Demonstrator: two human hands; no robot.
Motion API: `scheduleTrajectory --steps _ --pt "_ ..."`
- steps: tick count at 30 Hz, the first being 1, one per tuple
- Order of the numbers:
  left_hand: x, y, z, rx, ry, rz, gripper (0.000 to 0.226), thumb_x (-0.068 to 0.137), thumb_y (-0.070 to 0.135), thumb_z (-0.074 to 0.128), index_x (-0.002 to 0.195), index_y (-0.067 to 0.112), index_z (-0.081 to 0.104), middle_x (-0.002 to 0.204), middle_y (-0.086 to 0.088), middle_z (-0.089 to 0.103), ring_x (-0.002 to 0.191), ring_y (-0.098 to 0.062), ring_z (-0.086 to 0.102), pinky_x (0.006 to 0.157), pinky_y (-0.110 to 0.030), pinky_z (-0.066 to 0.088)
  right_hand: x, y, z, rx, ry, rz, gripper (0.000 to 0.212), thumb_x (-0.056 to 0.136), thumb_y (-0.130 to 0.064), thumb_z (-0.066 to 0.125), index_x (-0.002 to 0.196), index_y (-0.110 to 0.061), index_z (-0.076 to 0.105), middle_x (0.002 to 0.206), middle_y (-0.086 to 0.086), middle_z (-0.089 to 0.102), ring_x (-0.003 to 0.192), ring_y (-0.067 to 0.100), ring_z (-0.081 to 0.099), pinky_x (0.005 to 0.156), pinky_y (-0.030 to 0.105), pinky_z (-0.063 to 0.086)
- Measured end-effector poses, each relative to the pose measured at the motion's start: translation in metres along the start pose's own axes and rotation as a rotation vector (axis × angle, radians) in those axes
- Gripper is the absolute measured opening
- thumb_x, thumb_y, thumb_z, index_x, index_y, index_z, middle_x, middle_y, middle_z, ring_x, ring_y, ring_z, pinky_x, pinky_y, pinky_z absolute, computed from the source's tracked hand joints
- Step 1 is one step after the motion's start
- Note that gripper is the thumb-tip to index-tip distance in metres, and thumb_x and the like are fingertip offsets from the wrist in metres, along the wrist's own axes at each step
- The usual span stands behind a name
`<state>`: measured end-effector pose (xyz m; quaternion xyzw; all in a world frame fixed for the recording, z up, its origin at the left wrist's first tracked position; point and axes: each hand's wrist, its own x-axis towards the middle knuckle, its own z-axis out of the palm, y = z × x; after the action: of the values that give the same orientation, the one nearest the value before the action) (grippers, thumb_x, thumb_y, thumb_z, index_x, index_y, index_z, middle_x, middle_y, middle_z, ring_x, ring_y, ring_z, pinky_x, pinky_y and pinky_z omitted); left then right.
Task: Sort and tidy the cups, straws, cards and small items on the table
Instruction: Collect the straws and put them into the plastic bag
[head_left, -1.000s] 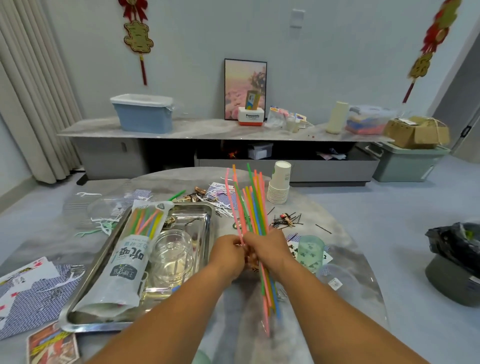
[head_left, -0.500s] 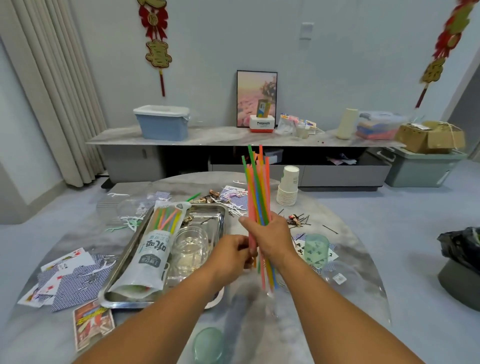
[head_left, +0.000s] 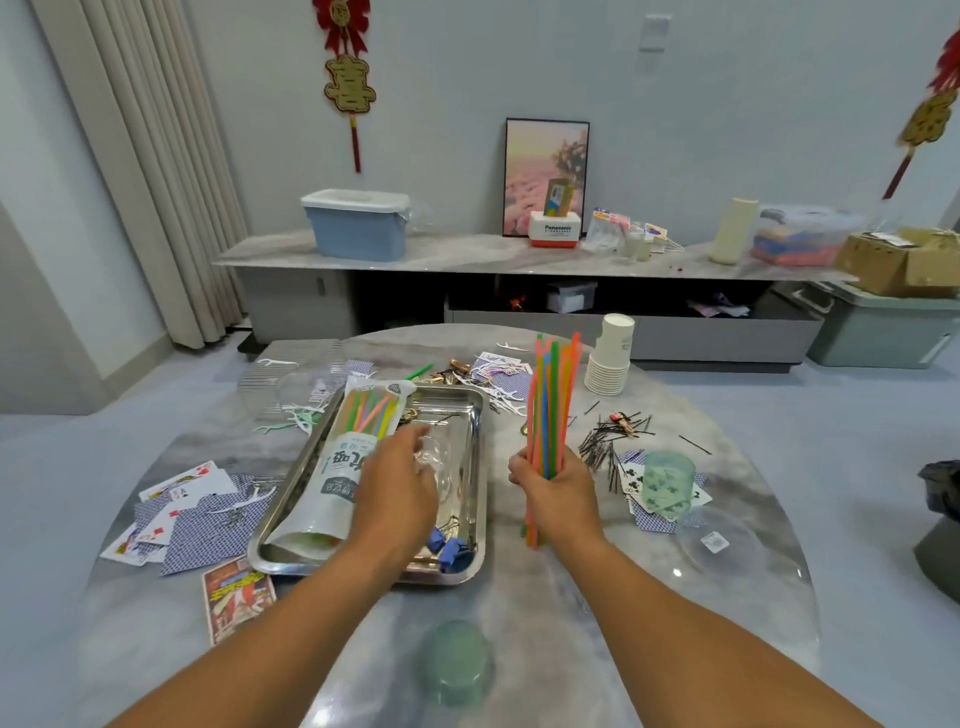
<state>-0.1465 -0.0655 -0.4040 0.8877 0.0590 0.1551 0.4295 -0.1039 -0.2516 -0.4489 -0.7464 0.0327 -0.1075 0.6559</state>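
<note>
**Now: straws upright in one fist, the other hand over the tray**

The right hand (head_left: 558, 491) is clenched around a bundle of coloured straws (head_left: 550, 405), holding them upright above the round table (head_left: 545, 613), their lower ends poking out below the fist. The left hand (head_left: 400, 478) reaches over the metal tray (head_left: 475, 467), fingers loosely spread and gripping nothing I can see, just beside the straw bag (head_left: 348, 457) that lies lengthwise in the tray with more straws inside. A clear cup (head_left: 441, 462) sits in the tray under those fingers; whether they touch it I cannot tell. Blue binder clips (head_left: 449, 551) lie at the tray's near corner. Playing cards (head_left: 182, 514) are scattered to the left. To the right, a green cup (head_left: 667, 483) stands on more cards, near a heap of hairpins (head_left: 608, 441). A stack of paper cups (head_left: 610, 358) stands at the far edge, and another green cup (head_left: 457, 662) sits near the front.
</note>
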Motion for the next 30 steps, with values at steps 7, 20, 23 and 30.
scheduleTrajectory --steps 7,20,23,30 --pt "0.021 -0.062 -0.048 0.294 -0.093 -0.317 0.079 0.072 0.041 0.088 0.135 0.016 0.048 0.122 -0.010 0.062 0.108 -0.032 0.059 0.090 -0.043 0.052 0.007 -0.008 0.012 0.059 0.011 0.018 0.012 0.096 -0.029 0.069 0.098 -0.020 0.061 0.078 0.003 0.064 0.062 0.010 0.065 0.070 0.034 0.061" --pt "0.046 -0.057 -0.037 -0.182 -0.085 -0.648 0.049 0.075 0.007 0.082 0.117 0.002 0.057 0.106 -0.015 0.067 0.087 -0.029 0.064 0.066 -0.035 0.054 0.007 -0.070 0.032 0.213 -0.036 0.074 0.025 0.088 -0.030 0.078 0.089 -0.014 0.059 0.063 0.004 0.055 0.053 0.015 0.055 0.056 0.030 0.055" --pt "0.051 -0.036 -0.047 -0.518 -0.106 -0.747 0.024 0.081 0.006 0.078 0.102 0.005 0.066 0.106 -0.018 0.072 0.088 -0.035 0.070 0.072 -0.051 0.060 0.001 -0.082 0.036 0.168 -0.183 0.088 0.019 0.086 -0.021 0.080 0.093 -0.010 0.066 0.064 0.003 0.057 0.050 0.013 0.055 0.054 0.028 0.054" --pt "0.042 0.028 -0.051 -1.129 0.189 -0.640 0.035 0.085 0.003 0.075 0.118 0.000 0.063 0.100 -0.019 0.073 0.078 -0.034 0.075 0.060 -0.046 0.062 -0.016 -0.105 0.040 0.055 -0.590 0.075 0.038 0.069 -0.029 0.092 0.087 -0.007 0.067 0.056 0.006 0.051 0.045 0.016 0.048 0.047 0.026 0.047"
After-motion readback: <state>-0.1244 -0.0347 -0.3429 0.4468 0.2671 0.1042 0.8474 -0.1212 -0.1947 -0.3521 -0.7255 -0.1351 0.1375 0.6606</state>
